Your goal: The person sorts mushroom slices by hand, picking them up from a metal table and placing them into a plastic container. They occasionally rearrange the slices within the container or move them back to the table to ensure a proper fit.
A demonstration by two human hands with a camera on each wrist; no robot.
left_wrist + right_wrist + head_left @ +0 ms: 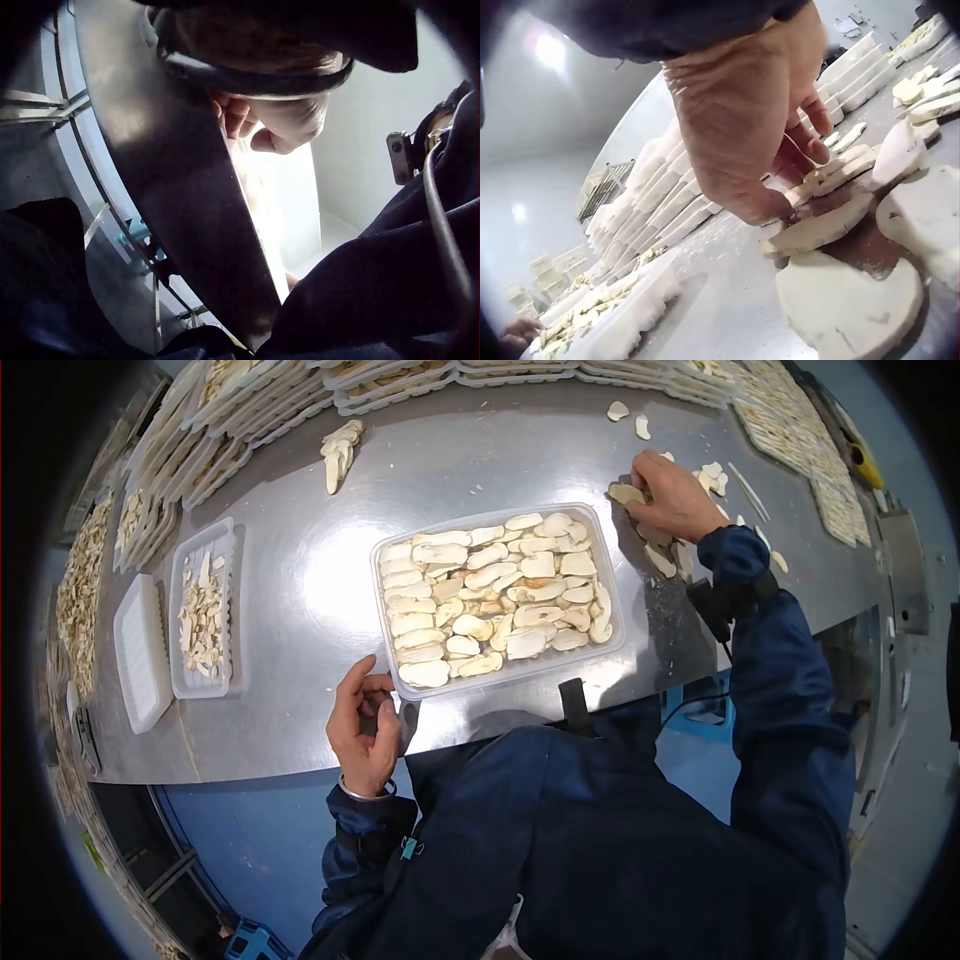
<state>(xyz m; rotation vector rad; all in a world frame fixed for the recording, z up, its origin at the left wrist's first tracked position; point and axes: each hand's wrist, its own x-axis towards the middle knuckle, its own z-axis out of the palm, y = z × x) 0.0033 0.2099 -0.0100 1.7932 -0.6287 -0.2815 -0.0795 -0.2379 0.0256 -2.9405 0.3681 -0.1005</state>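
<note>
A clear plastic tray (608, 585) with rows of pale mushroom slices (490, 575) lies at the middle of the metal table. Beyond its right side my right hand (682, 498) pinches a mushroom slice (624, 493) between thumb and fingers. The right wrist view shows that hand (742, 127) low among loose slices, with a broad notched slice (847, 307) in front. My left hand (362, 725), fingers loosely bent and holding nothing, is beside the tray's near left corner. In the left wrist view the left hand (289, 120) is partly hidden by the sleeve and a band.
Stacked trays of slices (395, 400) line the back of the table. On the left stand a tray of small pieces (232, 565) and a white tray (128, 660). A little pile of slices (341, 455) lies behind, and a white stick (748, 492) at right.
</note>
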